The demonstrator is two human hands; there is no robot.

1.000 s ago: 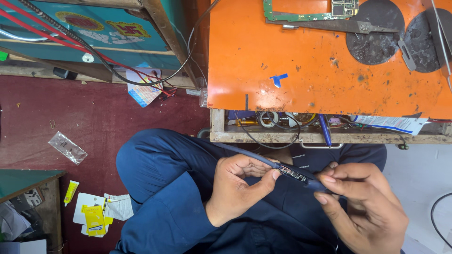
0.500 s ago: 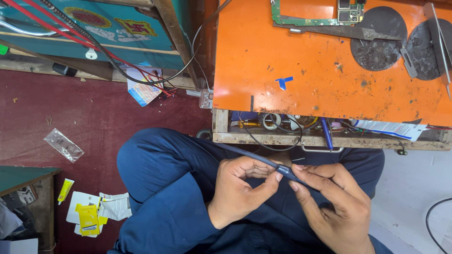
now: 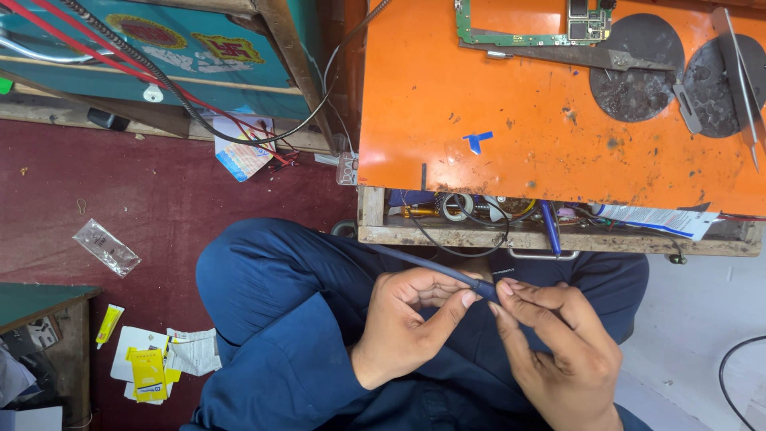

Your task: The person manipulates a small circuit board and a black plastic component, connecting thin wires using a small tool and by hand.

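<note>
Down over the lap, both hands meet on a thin dark tool [image 3: 467, 281]. The left hand [image 3: 403, 323] curls under it, thumb and forefinger pinching the shaft near its tip. The right hand [image 3: 558, 351] comes in from the other side, fingertips [image 3: 504, 291] pressed together on the tool's end, touching the left thumb. What sits at that tip is too small to tell. The tool's blue-grey cable [image 3: 399, 257] runs up and left from the hands across the blue trouser knee [image 3: 263, 279] toward the bench.

Above the hands, the orange bench [image 3: 519, 96] fills the top right. A green circuit board [image 3: 519, 20] lies at its far edge, with a metal bar [image 3: 574, 54] just beside it. Two dark round pads [image 3: 638, 76] sit to the right, and tweezers [image 3: 742, 80] lie across the outer one. A scrap of blue tape [image 3: 477, 141] marks the middle. Under the bench top, an open tray [image 3: 495, 211] holds wire, tape rolls and a blue pen [image 3: 550, 227].

On the red floor [image 3: 120, 191] to the left: a clear bag [image 3: 106, 247], a yellow tube [image 3: 109, 324] and a yellow packet [image 3: 148, 375] on papers.
</note>
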